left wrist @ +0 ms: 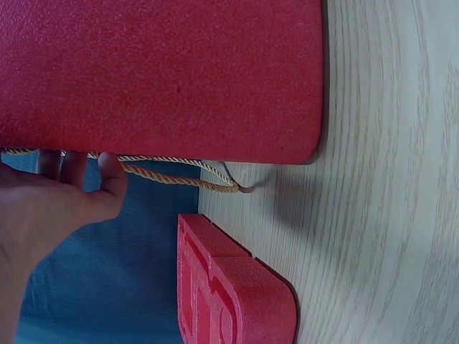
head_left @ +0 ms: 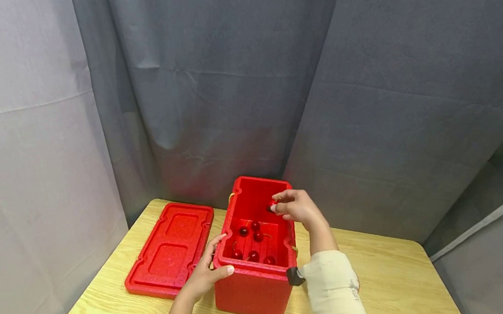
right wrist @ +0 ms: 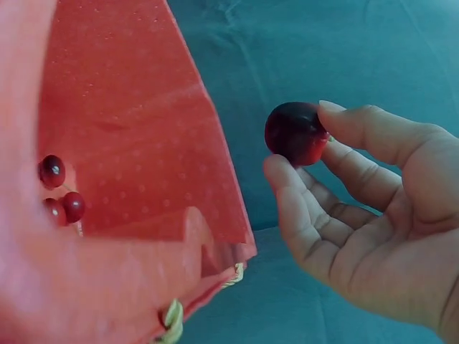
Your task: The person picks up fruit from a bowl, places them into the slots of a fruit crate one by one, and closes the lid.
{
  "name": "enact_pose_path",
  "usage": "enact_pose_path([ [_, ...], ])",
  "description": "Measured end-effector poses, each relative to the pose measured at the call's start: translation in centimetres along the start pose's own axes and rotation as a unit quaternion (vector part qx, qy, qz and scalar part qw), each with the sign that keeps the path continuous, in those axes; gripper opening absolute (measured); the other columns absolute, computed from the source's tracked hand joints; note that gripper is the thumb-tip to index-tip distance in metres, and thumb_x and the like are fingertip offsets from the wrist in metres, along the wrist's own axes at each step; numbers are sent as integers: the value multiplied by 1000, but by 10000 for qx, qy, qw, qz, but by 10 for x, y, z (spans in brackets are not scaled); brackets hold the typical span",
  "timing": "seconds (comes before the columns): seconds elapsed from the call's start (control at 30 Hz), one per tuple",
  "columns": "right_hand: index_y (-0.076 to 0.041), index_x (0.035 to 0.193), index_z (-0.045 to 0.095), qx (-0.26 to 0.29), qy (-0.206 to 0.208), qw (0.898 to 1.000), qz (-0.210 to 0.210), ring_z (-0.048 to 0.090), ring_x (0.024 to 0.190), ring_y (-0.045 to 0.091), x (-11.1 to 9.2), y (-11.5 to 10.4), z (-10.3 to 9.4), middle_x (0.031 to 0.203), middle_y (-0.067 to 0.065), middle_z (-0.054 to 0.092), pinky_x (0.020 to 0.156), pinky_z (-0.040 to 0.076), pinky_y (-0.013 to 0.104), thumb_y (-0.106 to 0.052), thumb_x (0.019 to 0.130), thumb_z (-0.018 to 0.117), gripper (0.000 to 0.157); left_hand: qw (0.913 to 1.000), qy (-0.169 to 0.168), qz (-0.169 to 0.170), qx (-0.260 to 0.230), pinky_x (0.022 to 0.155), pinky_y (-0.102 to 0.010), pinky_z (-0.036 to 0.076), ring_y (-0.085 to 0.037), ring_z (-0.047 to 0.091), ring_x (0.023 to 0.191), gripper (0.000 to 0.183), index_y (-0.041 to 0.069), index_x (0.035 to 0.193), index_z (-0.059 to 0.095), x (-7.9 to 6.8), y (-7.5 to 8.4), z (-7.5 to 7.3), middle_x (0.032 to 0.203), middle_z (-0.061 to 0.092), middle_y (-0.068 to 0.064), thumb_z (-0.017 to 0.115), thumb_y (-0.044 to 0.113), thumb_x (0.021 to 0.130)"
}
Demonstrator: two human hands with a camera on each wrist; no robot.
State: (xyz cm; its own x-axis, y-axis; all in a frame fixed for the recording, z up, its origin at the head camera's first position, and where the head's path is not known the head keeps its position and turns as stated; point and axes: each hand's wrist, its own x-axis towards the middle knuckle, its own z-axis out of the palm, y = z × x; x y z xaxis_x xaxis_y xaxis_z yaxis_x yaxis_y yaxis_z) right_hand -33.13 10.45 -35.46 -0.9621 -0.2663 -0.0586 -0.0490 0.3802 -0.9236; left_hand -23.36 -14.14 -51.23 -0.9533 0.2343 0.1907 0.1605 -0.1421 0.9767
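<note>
A deep red foam box stands on the table with its top uncovered. Several dark red cherries, some with stems, lie on its floor. My right hand is over the box's far right side and pinches one cherry between thumb and fingertips. My left hand grips the near left corner of the box, its thumb on the front rim and its fingers along the left side. In the left wrist view, those fingers lie by the cord handle, against the box wall.
The box's red lid lies on the wooden table, left of the box. Grey curtains hang behind the table, and a pale curtain hangs on the left. A small black block sits at my right sleeve, by the box's near right corner.
</note>
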Motion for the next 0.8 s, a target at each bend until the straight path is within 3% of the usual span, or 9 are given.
enact_pose_path([
  [0.37,4,109,60,71,-168,9991,391,62,86,34,23,-6,8,89,11,67,70,53,33,-6,84,65,27,10000,-15,-92,-22,89,-38,43,-33,43,117,76,23,143,27,0,4,2,136,29,-20,69,10,80],
  [0.6,4,111,60,44,-185,9983,547,64,77,27,25,-6,9,90,11,68,70,53,35,-7,84,66,30,9999,-80,-146,34,88,-37,44,-33,45,115,76,15,143,25,-8,30,14,135,30,-23,68,9,80],
  [0.8,1,111,61,-68,-62,9986,530,64,85,31,19,-11,10,97,12,66,72,52,38,-9,85,65,28,9999,-86,-30,-52,87,-36,45,-35,45,115,75,14,143,25,-8,30,14,133,31,-21,67,6,81],
])
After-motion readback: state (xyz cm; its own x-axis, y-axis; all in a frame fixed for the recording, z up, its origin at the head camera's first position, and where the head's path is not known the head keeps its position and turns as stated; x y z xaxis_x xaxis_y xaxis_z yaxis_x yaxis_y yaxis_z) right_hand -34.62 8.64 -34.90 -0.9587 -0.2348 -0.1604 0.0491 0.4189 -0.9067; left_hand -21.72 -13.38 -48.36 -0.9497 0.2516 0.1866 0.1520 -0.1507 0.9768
